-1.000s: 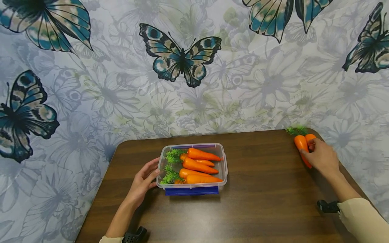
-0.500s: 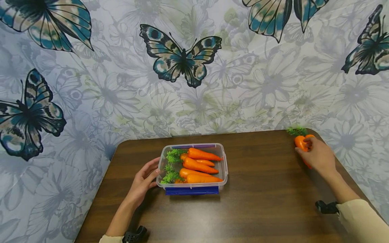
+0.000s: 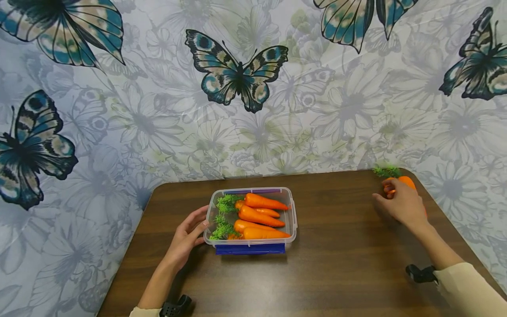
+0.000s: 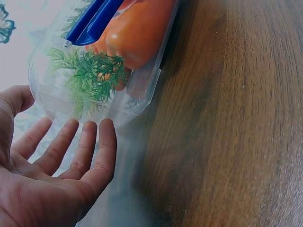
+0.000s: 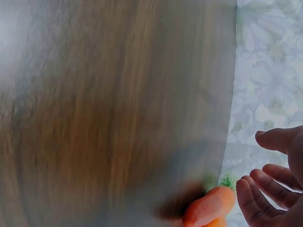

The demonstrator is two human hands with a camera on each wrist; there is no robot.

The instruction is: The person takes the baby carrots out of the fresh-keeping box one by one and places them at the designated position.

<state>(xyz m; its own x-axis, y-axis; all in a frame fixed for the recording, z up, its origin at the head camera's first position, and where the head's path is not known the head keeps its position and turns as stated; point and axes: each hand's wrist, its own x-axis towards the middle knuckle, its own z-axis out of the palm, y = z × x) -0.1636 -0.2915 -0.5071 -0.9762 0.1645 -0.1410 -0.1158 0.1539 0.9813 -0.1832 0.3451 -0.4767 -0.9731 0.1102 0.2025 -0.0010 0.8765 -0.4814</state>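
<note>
A clear plastic container point(image 3: 250, 249) with blue clasps stands on the table and holds several orange carrots point(image 3: 259, 215) with green tops. My left hand point(image 3: 186, 237) rests against its left end. In the left wrist view that hand's fingers point(image 4: 97, 163) are extended, their tips at the container wall. At the table's far right corner my right hand point(image 3: 405, 204) hovers over two carrots, thumb apart from the fingers. One carrot point(image 3: 407, 181) shows beyond the knuckles; the other is mostly hidden by the fingers. The right wrist view has a carrot point(image 5: 210, 205) beside the fingertips, not gripped.
The brown wooden table point(image 3: 336, 255) has a rounded far edge. Behind it hangs a floral cloth point(image 3: 261, 141) with butterflies printed on it. Black bands point(image 3: 176, 306) are worn on both wrists.
My right hand has shifted left across the carrots, covering the left one and exposing more of the right one; its thumb has spread outward. My left hand and the container stay put.
</note>
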